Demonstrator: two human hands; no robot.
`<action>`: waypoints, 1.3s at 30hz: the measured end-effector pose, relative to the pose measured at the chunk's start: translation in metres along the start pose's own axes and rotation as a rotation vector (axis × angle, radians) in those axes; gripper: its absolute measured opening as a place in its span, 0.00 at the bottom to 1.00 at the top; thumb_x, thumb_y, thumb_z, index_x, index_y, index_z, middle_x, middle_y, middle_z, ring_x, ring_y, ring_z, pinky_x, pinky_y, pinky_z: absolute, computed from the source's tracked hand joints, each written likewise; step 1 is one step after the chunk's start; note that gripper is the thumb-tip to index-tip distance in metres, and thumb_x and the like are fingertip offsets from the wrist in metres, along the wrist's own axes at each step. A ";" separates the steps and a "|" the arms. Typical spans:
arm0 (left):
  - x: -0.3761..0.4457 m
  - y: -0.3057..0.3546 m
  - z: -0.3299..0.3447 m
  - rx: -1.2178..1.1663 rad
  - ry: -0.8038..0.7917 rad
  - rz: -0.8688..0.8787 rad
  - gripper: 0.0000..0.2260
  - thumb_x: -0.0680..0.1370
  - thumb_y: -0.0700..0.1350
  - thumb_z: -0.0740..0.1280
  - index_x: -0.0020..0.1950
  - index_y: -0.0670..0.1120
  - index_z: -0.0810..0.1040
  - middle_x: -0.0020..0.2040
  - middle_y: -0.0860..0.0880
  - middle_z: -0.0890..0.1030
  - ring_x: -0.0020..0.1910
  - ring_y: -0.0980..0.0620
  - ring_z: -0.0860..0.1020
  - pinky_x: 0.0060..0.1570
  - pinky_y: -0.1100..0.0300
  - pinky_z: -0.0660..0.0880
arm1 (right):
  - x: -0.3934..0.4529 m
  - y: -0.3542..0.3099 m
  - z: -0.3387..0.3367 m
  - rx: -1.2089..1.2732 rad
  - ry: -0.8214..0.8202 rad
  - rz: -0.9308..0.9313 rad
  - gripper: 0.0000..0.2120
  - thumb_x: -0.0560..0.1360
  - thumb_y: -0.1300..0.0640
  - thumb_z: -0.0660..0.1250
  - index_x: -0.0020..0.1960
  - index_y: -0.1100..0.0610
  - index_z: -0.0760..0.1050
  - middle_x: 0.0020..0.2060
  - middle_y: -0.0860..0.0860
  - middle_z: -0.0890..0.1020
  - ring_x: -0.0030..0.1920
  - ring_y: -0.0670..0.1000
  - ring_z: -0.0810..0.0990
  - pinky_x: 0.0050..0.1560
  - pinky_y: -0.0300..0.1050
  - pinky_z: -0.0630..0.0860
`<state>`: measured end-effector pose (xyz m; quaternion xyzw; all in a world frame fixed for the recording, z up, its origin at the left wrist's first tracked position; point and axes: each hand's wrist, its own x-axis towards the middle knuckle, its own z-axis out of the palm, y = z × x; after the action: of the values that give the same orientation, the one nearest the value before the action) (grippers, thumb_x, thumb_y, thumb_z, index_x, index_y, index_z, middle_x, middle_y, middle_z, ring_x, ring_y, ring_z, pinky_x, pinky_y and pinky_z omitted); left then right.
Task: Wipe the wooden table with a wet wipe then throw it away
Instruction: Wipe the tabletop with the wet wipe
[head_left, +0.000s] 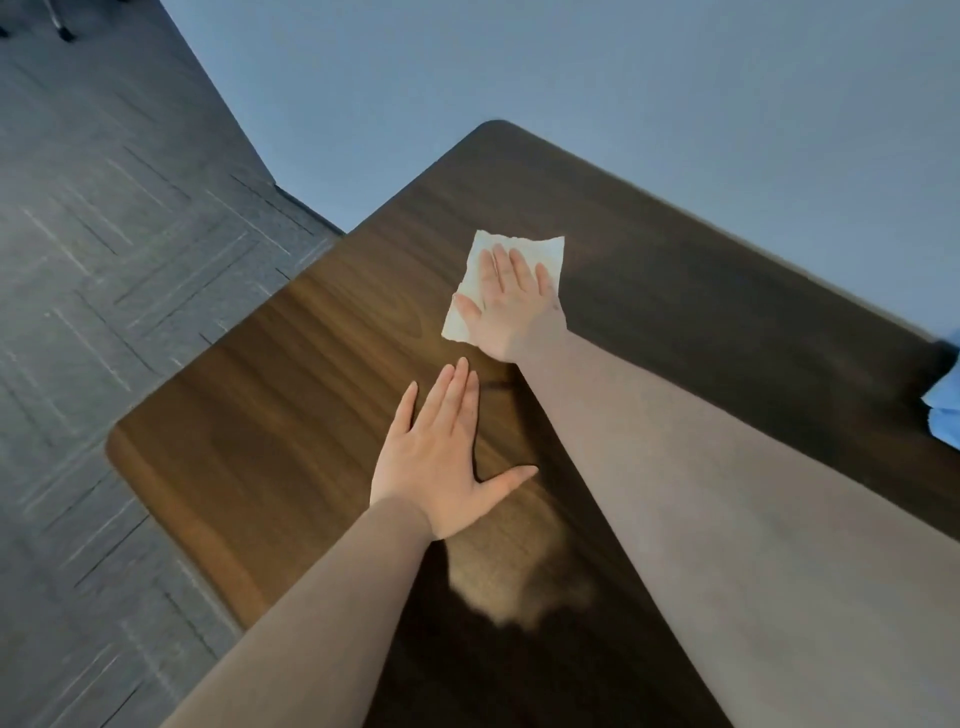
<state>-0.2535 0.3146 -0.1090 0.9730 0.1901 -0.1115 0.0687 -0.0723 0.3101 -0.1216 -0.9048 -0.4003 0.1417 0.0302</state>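
Note:
A dark wooden table (291, 374) with rounded corners fills the middle of the head view. A white wet wipe (545, 254) lies spread flat on it near the far side. My right hand (511, 306) presses flat on the wipe, fingers stretched out and pointing away from me, covering most of it. My left hand (447, 457) rests palm down on the bare wood nearer to me, fingers together and thumb spread, holding nothing. Both forearms reach in from the bottom of the view.
Grey patterned carpet (104, 260) lies to the left of the table. A plain blue-grey wall (623, 78) stands behind it. Something light blue (945, 405) sits at the table's right edge, mostly cut off. A bright patch of light (509, 577) shows on the near wood.

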 end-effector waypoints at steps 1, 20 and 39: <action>0.000 0.000 0.000 -0.004 -0.008 0.006 0.48 0.65 0.77 0.33 0.76 0.47 0.39 0.77 0.50 0.38 0.75 0.51 0.36 0.74 0.46 0.41 | 0.009 -0.007 0.000 -0.011 0.002 -0.005 0.32 0.80 0.39 0.41 0.77 0.56 0.40 0.78 0.52 0.44 0.77 0.54 0.42 0.75 0.54 0.41; -0.002 0.002 0.000 0.061 -0.039 0.027 0.46 0.69 0.75 0.36 0.76 0.44 0.39 0.78 0.48 0.40 0.75 0.51 0.39 0.74 0.49 0.41 | -0.085 0.063 0.008 0.125 -0.018 0.171 0.32 0.79 0.39 0.40 0.77 0.54 0.39 0.78 0.49 0.43 0.77 0.50 0.40 0.74 0.51 0.36; -0.036 0.317 0.023 0.164 -0.152 0.764 0.41 0.71 0.72 0.38 0.75 0.47 0.37 0.77 0.51 0.38 0.75 0.54 0.37 0.74 0.52 0.39 | -0.492 0.350 0.047 0.231 -0.007 1.013 0.33 0.78 0.37 0.37 0.76 0.53 0.35 0.77 0.49 0.39 0.76 0.48 0.38 0.75 0.50 0.38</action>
<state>-0.1682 0.0065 -0.0937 0.9648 -0.2008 -0.1645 0.0412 -0.1499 -0.2905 -0.1112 -0.9754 0.1062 0.1850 0.0561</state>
